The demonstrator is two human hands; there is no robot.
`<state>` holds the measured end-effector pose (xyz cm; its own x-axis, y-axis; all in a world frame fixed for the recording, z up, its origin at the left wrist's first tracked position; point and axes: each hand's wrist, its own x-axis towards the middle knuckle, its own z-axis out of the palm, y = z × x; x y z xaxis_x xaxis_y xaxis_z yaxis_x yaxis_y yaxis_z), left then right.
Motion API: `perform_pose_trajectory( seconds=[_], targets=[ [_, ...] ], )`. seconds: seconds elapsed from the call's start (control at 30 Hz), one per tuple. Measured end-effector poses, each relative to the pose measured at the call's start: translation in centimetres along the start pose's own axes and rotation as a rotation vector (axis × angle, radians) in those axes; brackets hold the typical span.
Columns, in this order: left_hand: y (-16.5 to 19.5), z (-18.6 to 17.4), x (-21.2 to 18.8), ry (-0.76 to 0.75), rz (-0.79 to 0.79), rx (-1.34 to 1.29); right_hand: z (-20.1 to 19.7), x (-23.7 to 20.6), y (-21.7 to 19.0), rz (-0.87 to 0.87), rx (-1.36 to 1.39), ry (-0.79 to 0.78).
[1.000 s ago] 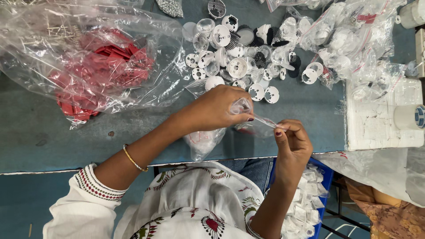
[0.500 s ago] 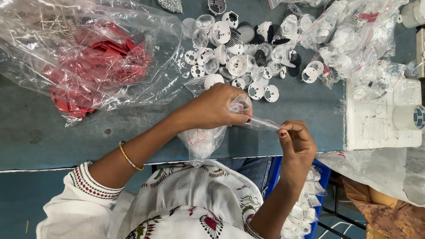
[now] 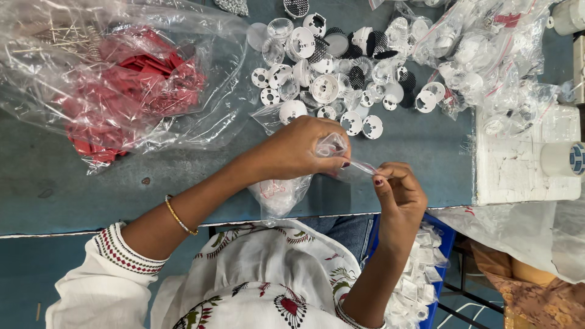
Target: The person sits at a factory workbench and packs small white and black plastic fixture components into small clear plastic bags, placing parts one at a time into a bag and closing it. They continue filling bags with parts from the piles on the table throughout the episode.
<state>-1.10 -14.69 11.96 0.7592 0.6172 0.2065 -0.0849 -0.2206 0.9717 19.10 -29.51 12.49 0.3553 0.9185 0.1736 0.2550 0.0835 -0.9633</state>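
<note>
Pinched between both hands: a small clear plastic bag (image 3: 341, 159), held just above the near edge of the grey-blue table (image 3: 183, 183). Left hand (image 3: 301, 149) is closed over the bag's body, fingers wrapped round it; right hand (image 3: 399, 192) nips the bag's mouth end between thumb and fingertip, film stretched taut between the two hands.

Largest first: big clear sack of red plastic pieces (image 3: 122, 85) lies far left on the table. Heap of filled clear bags (image 3: 487, 55) far right. White block (image 3: 524, 164) at the right edge. Blue bin (image 3: 439, 244) below the table edge, packed bags inside. Loose pile of white round parts (image 3: 329, 67), some with black mesh, near the hands. Gold bangle (image 3: 180, 216) on left wrist.

Handling judgement: bag looks very light, thin, limp and slippery; contents too small to tell. Best held at the mouth strip with fingertips, body cupped so nothing spills.
</note>
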Motion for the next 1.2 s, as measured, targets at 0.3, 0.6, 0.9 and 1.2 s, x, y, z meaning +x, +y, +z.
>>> perform_pose_trajectory(
  seconds=[0.3,0.6,0.9,1.2],
  targets=[
    [-0.1,0.3,-0.1,0.019,0.074,0.038,0.6,-0.3,-0.4,0.009,0.001,-0.075],
    [0.2,0.8,-0.2,0.011,0.098,0.074,1.5,-0.6,0.1,-0.113,-0.092,-0.043],
    [1.2,1.2,-0.8,-0.037,-0.005,0.114,2.0,-1.0,-0.5,-0.03,-0.003,-0.095],
    [1.3,0.9,-0.6,-0.067,0.069,0.05,1.3,-1.4,-1.4,-0.014,-0.113,-0.048]
  ],
)
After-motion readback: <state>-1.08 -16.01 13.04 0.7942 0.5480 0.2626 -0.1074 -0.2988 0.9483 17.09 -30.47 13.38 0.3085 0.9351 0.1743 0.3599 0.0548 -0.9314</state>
